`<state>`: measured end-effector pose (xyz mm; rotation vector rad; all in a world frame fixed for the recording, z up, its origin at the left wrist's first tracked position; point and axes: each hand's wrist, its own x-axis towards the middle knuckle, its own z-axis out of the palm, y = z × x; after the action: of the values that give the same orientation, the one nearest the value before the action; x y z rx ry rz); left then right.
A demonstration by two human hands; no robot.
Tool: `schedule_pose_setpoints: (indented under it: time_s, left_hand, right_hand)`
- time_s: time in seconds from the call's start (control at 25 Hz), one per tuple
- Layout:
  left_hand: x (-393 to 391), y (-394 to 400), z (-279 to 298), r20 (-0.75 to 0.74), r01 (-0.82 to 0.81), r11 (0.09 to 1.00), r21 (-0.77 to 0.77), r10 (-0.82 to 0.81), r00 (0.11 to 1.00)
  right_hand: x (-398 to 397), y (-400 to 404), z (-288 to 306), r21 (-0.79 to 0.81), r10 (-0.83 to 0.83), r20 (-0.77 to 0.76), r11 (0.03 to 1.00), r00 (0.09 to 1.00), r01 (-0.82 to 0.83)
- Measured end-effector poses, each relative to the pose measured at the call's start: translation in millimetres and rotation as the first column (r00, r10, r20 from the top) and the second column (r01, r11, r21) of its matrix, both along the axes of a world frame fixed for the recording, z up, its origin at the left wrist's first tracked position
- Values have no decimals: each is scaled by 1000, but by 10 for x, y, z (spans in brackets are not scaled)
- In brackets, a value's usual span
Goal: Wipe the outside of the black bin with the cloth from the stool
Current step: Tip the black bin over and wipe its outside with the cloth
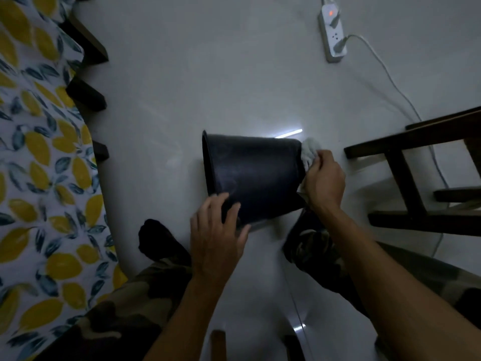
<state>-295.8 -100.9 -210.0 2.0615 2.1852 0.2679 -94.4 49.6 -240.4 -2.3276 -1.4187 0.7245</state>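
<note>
The black bin (253, 173) lies tipped on its side on the pale floor, its open rim to the left and its base to the right. My left hand (217, 234) rests on the bin's near wall close to the rim, fingers spread, steadying it. My right hand (324, 178) is closed around a white cloth (309, 149) and presses it against the bin's base on the right. Part of the cloth is hidden behind the hand and the bin.
A dark wooden stool (421, 178) stands to the right. A white power strip (331, 35) with cables lies at the far right on the floor. A lemon-print tablecloth (39, 165) hangs over a table on the left, above dark furniture legs (87, 96). My camouflage-trousered legs (317, 246) flank the bin.
</note>
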Motion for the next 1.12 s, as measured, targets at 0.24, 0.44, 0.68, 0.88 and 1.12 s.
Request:
schedule_pose_setpoints:
  time_s: [0.24,0.44,0.68,0.88,1.12]
  left_hand:
    - [13,222,64,41,-173,970,-170,182,982]
    - [97,236,-113,204,-184,906,-381,277,939]
    - [36,380,-112,216,-179,871,-457,304,928]
    - [84,293,-141,345,-208,843,-497,412,843]
    - [192,558,300,582,-250,880,-405,458,672]
  right_hand:
    - [-140,-545,146,183,172,59,966,983,-180]
    - [-503,-853,-200,193,729,81,658,680,-728]
    - [-284,113,-313,-8,465,138,883,875,-468]
    - [338,165,-370,-192,195,31,964,980,-185]
    - [574,-232,-134,-82,-95,-24,992,995,93]
